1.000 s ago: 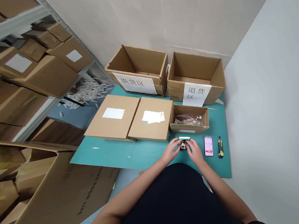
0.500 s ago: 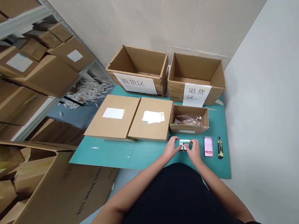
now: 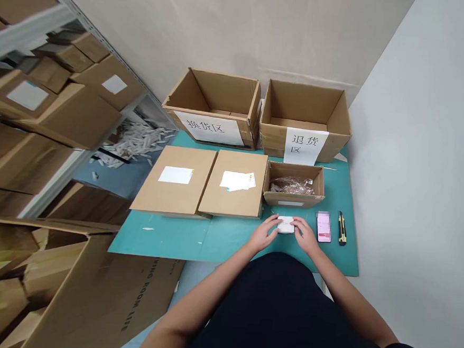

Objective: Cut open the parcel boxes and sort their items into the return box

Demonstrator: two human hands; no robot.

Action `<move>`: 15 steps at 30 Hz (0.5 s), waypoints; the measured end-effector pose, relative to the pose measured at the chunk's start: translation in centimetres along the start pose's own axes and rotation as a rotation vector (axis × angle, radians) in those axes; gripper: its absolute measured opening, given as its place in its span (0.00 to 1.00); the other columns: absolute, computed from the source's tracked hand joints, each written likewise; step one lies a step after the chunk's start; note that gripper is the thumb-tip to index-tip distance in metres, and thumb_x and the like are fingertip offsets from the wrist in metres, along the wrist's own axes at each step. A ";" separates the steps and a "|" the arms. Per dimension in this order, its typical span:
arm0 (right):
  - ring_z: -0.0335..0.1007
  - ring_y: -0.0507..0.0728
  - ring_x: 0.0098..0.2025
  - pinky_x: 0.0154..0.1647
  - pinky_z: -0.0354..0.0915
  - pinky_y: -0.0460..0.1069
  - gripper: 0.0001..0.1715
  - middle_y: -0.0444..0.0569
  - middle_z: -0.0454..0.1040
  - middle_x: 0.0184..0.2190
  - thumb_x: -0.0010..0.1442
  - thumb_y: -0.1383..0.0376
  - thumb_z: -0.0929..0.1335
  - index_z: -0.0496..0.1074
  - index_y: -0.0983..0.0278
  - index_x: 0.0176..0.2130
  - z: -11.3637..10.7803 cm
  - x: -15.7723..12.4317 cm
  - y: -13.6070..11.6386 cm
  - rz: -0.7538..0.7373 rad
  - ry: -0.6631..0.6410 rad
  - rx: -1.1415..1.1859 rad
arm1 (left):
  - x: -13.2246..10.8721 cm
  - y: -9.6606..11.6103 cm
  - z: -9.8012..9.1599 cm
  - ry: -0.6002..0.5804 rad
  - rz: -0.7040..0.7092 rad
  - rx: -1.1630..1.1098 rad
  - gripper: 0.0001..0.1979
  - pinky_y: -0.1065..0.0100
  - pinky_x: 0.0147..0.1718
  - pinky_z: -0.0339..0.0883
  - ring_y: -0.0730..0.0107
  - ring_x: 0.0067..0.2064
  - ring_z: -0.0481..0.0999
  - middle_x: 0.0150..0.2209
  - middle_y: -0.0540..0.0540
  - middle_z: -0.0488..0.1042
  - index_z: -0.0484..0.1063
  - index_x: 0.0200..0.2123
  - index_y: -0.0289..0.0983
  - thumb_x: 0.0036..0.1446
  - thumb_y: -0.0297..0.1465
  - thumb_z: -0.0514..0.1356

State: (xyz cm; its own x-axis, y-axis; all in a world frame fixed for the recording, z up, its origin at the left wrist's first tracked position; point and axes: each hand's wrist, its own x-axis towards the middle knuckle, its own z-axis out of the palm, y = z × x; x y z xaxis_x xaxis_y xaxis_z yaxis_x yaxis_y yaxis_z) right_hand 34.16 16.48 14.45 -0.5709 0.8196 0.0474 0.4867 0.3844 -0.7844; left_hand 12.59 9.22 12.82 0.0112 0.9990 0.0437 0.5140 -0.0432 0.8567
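Note:
A small white box [image 3: 286, 225] lies near the front edge of the green tabletop, its plain pale top facing up. My left hand [image 3: 265, 234] grips its left side, fingertips at the upper left corner. From the other side my right hand [image 3: 304, 236] holds it, with fingers on the right end of the top. Just beyond the hands stands an open cardboard box [image 3: 293, 200] with crumpled clear plastic wrap [image 3: 293, 186] inside. To the right of my right hand lie a phone [image 3: 324, 226] with a lit pink screen and a yellow and black box cutter [image 3: 342, 229].
Two closed cardboard boxes [image 3: 183, 192] with white labels sit side by side on the left of the green tabletop [image 3: 164, 241]. Behind them stand two large open cartons [image 3: 272, 137] with handwritten paper signs. Shelves of cartons [image 3: 77, 113] line the left; a white wall [image 3: 424, 155] closes the right.
The small box earlier showed a green strip and dark details between my pinching fingers; now a plain white top shows. My fingers have shifted onto its sides and top.

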 end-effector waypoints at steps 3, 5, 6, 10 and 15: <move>0.66 0.60 0.64 0.65 0.63 0.60 0.23 0.54 0.69 0.61 0.65 0.70 0.60 0.74 0.57 0.54 0.2 -0.6 0.2 -0.003 -0.029 0.019 | -0.1 -0.5 0.0 -0.021 0.016 0.018 0.20 0.51 0.64 0.63 0.56 0.65 0.68 0.66 0.39 0.65 0.72 0.57 0.42 0.62 0.34 0.62; 0.64 0.61 0.65 0.65 0.62 0.61 0.20 0.55 0.67 0.63 0.66 0.66 0.63 0.73 0.57 0.55 0.5 -0.7 0.3 -0.014 -0.034 0.009 | 0.0 -0.8 0.1 -0.023 0.031 0.037 0.18 0.51 0.63 0.64 0.56 0.65 0.68 0.65 0.39 0.66 0.73 0.55 0.42 0.62 0.36 0.63; 0.64 0.62 0.65 0.65 0.62 0.61 0.19 0.56 0.66 0.63 0.66 0.65 0.65 0.73 0.57 0.55 0.6 -0.7 0.4 -0.018 -0.036 0.001 | 0.1 -0.9 0.2 -0.024 0.041 0.050 0.18 0.51 0.63 0.65 0.57 0.65 0.68 0.65 0.39 0.66 0.73 0.55 0.42 0.62 0.36 0.62; 0.66 0.62 0.64 0.64 0.64 0.60 0.17 0.55 0.67 0.62 0.66 0.64 0.67 0.74 0.56 0.53 0.9 -0.4 0.6 -0.021 -0.045 -0.034 | 0.4 -1.1 0.1 -0.038 0.099 0.133 0.19 0.53 0.61 0.66 0.57 0.64 0.69 0.66 0.38 0.65 0.71 0.57 0.42 0.65 0.39 0.60; 0.66 0.63 0.64 0.65 0.64 0.61 0.16 0.56 0.68 0.62 0.68 0.63 0.66 0.74 0.57 0.54 0.9 -0.3 0.9 -0.068 -0.055 -0.083 | 0.4 -1.5 -0.1 -0.078 0.139 0.270 0.17 0.54 0.56 0.71 0.55 0.59 0.75 0.66 0.38 0.65 0.71 0.55 0.42 0.66 0.41 0.58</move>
State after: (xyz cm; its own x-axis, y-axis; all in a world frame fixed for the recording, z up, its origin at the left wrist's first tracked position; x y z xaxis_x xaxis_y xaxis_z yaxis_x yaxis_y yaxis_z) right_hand 34.17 16.25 13.14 -0.6386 0.7669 0.0632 0.4976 0.4742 -0.7263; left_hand 11.77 9.67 11.63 0.1578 0.9822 0.1019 0.7122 -0.1847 0.6772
